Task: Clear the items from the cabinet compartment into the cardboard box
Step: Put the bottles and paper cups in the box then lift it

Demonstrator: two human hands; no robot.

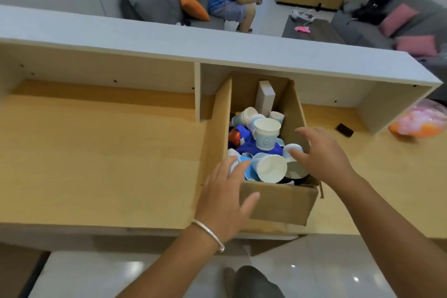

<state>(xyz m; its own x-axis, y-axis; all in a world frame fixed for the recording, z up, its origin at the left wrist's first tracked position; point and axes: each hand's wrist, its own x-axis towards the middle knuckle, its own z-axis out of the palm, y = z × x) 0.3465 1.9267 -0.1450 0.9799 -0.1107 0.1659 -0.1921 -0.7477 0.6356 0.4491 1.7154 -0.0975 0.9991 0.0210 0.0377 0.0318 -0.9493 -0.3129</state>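
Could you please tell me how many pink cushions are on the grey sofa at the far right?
2. One pink cushion leans against the grey sofa backrest; the second pink cushion lies lower, nearer the camera. The frame edge may hide more.

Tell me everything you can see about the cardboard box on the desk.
The brown corrugated cardboard box stands open-topped on the wooden desk, its far end under the shelf. It is heaped with pale blue-and-white paper cups, blue fabric and an upright white carton. The left hand rests on its near corner; the right hand hovers open over its right rim.
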